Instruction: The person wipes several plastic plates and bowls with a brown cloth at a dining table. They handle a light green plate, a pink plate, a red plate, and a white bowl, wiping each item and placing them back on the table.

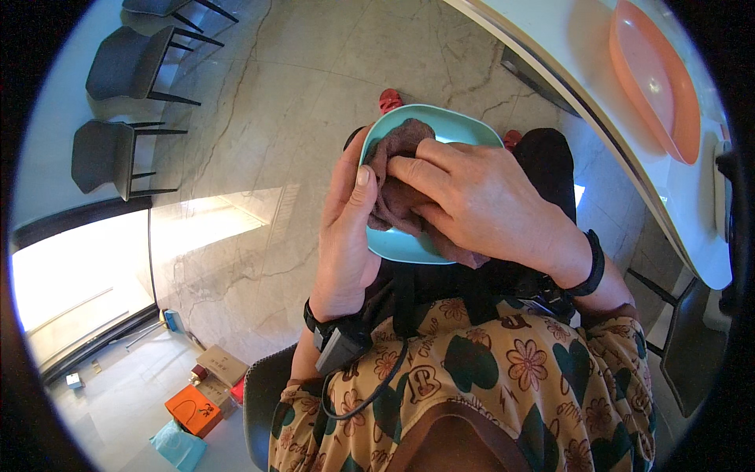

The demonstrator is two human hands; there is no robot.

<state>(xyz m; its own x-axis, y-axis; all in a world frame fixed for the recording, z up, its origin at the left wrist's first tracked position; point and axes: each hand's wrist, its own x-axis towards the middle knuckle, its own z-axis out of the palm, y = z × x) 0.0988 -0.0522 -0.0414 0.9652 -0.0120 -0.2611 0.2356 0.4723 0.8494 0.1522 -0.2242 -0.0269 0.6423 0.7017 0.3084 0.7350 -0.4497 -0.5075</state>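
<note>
A turquoise tray-like dish (395, 246) with rounded corners is held over my lap. My left hand (349, 218) grips its left rim, the thumb over the edge near the cloth. A brown cloth (401, 197) lies bunched inside the dish, and one end hangs over the near rim. My right hand (483, 194) presses on the cloth with bent fingers and holds it against the dish. The dish's inner surface is partly hidden under the cloth and the hand.
On the white table (596, 59) at the right stands a coral-pink dish (655, 82). Dark chairs (127, 65) line the left wall. An orange box (193, 410), cardboard boxes (223, 366) and a light-blue bag (179, 445) are on the floor at the lower left.
</note>
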